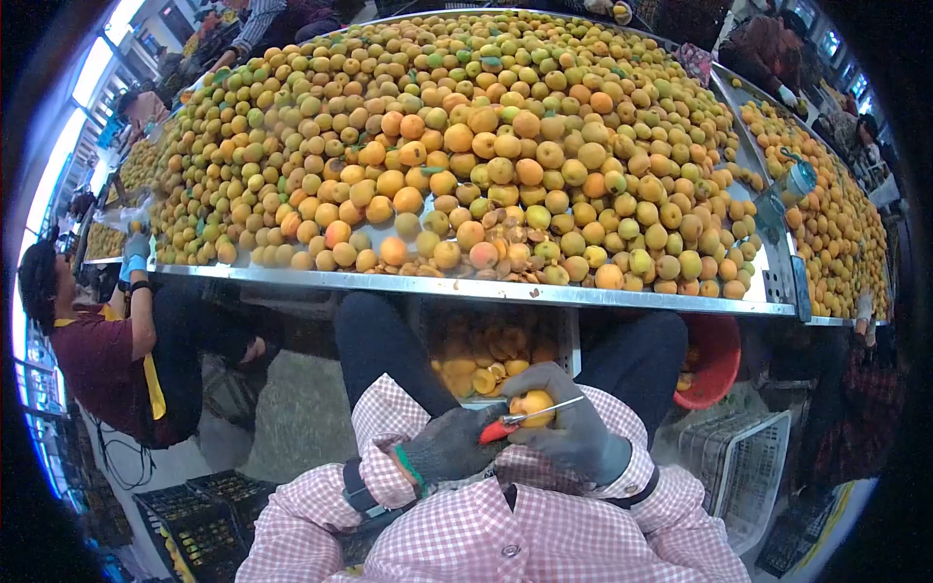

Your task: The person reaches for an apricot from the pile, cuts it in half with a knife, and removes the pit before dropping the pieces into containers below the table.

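Note:
In front of my chest, my left hand (455,445), in a dark glove with a green cuff, is closed round the red handle of a small knife (498,428). Its thin blade points to the right and lies across a yellow-orange apricot (531,402). My right hand (580,439), in a grey glove, grips that apricot with the fingers wrapped round its far side. Just beyond both hands, between my knees, a crate (571,340) holds cut apricot pieces (491,355).
A metal-edged table (389,283) heaped with apricots (466,136) spans the front. A red basin (714,364) and white crate (768,466) stand right; black crates (209,515) lie lower left. A clear bottle (789,187) stands at the table's right side. A person (97,360) sits at left.

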Action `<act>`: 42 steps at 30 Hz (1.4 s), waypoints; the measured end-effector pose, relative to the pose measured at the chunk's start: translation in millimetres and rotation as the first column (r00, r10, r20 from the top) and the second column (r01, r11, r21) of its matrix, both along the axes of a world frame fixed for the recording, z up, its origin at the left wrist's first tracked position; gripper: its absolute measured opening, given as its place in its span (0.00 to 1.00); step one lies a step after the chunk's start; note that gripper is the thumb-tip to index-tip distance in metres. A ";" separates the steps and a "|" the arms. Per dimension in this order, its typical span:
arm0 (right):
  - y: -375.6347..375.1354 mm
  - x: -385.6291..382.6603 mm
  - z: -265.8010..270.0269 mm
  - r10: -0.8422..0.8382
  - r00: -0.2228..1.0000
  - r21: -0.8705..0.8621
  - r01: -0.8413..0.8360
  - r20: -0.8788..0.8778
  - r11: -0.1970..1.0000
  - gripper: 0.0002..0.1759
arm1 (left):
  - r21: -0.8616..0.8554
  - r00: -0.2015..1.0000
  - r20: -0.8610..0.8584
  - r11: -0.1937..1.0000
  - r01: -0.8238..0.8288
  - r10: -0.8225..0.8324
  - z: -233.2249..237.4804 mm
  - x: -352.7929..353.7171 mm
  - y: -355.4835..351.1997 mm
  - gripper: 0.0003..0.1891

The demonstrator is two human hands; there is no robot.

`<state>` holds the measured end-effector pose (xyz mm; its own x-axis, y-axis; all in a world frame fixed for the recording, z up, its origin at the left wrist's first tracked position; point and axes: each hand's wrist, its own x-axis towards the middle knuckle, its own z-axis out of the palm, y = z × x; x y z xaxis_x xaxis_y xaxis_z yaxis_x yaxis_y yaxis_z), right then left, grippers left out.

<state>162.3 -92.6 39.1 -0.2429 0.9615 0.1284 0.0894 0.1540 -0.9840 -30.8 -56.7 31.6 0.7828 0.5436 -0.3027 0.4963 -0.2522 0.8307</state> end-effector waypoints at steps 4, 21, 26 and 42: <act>4.0 6.6 2.3 -0.055 0.998 -0.215 0.057 0.017 0.975 0.29 | 0.009 0.984 -0.077 0.987 -0.161 0.161 4.7 10.0 20.1 0.20; 16.4 10.3 -2.8 -0.029 0.990 -0.296 -0.012 -0.137 0.955 0.28 | 0.147 0.936 -0.074 0.932 -0.331 0.344 24.7 28.1 13.3 0.20; 27.3 22.0 -11.3 -0.182 0.947 -0.257 0.113 -0.263 0.960 0.23 | 0.187 0.850 0.257 0.839 -0.511 0.460 17.2 28.8 34.1 0.18; 15.5 22.5 10.8 -0.157 0.789 -0.202 0.042 -0.594 0.978 0.33 | 0.513 0.981 0.062 0.837 -0.190 0.184 24.6 8.3 21.6 0.28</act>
<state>184.7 -77.1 49.8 -0.0728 0.9961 0.0497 -0.5260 0.0040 -0.8505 -22.4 -35.0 56.2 0.6521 0.7551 0.0683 0.5698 -0.5475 0.6129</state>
